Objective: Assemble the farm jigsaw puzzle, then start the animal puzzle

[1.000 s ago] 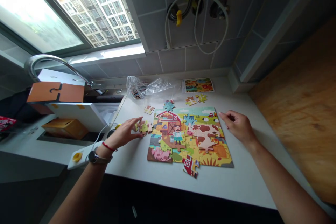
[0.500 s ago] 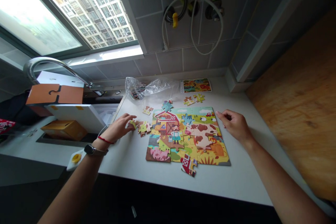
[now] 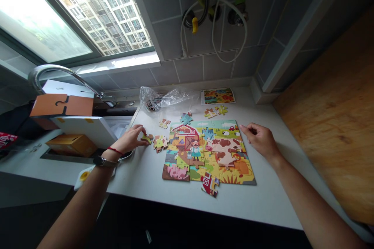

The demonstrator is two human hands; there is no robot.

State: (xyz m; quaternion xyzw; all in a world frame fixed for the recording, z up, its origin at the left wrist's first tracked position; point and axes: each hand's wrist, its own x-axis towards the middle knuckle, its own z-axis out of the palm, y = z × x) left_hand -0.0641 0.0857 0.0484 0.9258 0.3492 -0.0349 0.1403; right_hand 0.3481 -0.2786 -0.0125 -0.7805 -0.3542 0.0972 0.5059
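Note:
My left hand point(image 3: 133, 139), with a watch and red string on its wrist, has its thumb and index finger around the edges of a small green-and-yellow jigsaw piece point(image 3: 147, 139) on the counter. Just right of that piece lie more loose jigsaw pieces point(image 3: 160, 143), bunched together. The farm jigsaw puzzle point(image 3: 209, 151), with a barn, a farmer and a cow, lies in the middle. Several pieces rest on top of it, and a red barn piece point(image 3: 209, 184) overhangs its front edge. My right hand point(image 3: 258, 137) rests beside the puzzle's right edge, fingers curled in, nothing visible in them.
Behind the puzzle are a blue piece point(image 3: 186, 118), a brown-and-cream piece point(image 3: 164, 123), two more pieces point(image 3: 216, 111), a picture card point(image 3: 218, 96) and a clear plastic bag point(image 3: 169, 98). Left stand the faucet point(image 3: 64, 69), an orange box point(image 3: 61, 105) and a cardboard box point(image 3: 71, 145).
My left hand has shifted slightly left, and its fingers have curled more closely around the green-and-yellow jigsaw piece. My right hand stays about where it was.

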